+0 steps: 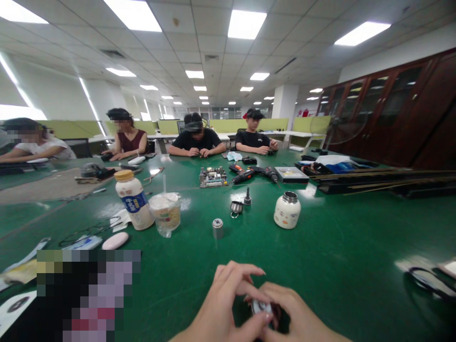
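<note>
Near the front edge, my left hand [228,299] and my right hand [297,306] meet around a small round grey-white part [261,307]. My left thumb presses on its near side, while the left index finger arches over its top. The right fingers curl around the other side and hide much of it. Its exact kind cannot be made out. Beyond the hands stands a short metal cylinder [217,229]. Farther off are a small metal piece with a ring [236,207] and a dark stepped fitting [247,197]. A cream-coloured flask [287,211] without a lid stands to their right.
On the left are a bottle [132,202], a plastic cup with a straw [165,213] and a pink oval case [115,241]. A circuit board [213,177] and power drills [254,174] lie farther back. Several people sit across the green table [338,247].
</note>
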`<state>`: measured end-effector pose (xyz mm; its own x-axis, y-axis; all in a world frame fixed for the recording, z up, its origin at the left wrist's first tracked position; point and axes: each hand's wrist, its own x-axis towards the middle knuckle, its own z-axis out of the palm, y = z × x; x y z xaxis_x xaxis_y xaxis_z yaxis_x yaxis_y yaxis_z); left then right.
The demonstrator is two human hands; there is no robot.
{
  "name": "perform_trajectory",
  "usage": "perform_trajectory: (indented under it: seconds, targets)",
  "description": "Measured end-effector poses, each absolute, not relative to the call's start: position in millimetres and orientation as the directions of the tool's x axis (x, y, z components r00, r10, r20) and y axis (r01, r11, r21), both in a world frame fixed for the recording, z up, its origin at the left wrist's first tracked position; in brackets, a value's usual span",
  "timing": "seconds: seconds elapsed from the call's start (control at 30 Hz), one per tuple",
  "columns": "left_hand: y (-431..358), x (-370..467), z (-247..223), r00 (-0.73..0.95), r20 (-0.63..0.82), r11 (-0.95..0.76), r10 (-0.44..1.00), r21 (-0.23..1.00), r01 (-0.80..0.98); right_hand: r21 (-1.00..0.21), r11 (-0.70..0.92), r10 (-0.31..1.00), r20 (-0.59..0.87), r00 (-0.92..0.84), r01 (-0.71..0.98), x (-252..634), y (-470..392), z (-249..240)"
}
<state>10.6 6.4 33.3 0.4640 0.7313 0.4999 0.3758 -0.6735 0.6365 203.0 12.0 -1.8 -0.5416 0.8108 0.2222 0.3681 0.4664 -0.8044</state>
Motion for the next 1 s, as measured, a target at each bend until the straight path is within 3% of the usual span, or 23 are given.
perform_trajectory:
  seconds: [0.2,0.47,0.67,0.83,1.0]
  targets:
    - [7,10,34,0.424,0.508,-0.658,0.750,0.640,0.397,-0.813,0.463,0.801,0.216,-0.558,0.351,204,13,-2]
    - [0,13,46,0.424,0.415,-0.576,0.805,0.718,0.390,-0.797,0.445,0.819,0.177,-0.546,0.408,201,11,6]
    - [23,0,48,0.234,0.446,-0.503,0.864,0.742,0.443,-0.779,0.437,0.813,0.128,-0.567,0.450,205,11,8]
    - [45,-11,25,0.296,0.294,-0.414,0.909,0.717,0.561,-0.778,0.423,0.818,0.108,-0.565,0.465,205,12,11]
    - [44,-11,14,0.318,0.302,-0.437,0.899,0.678,0.592,-0.778,0.417,0.821,0.101,-0.562,0.470,204,10,16]
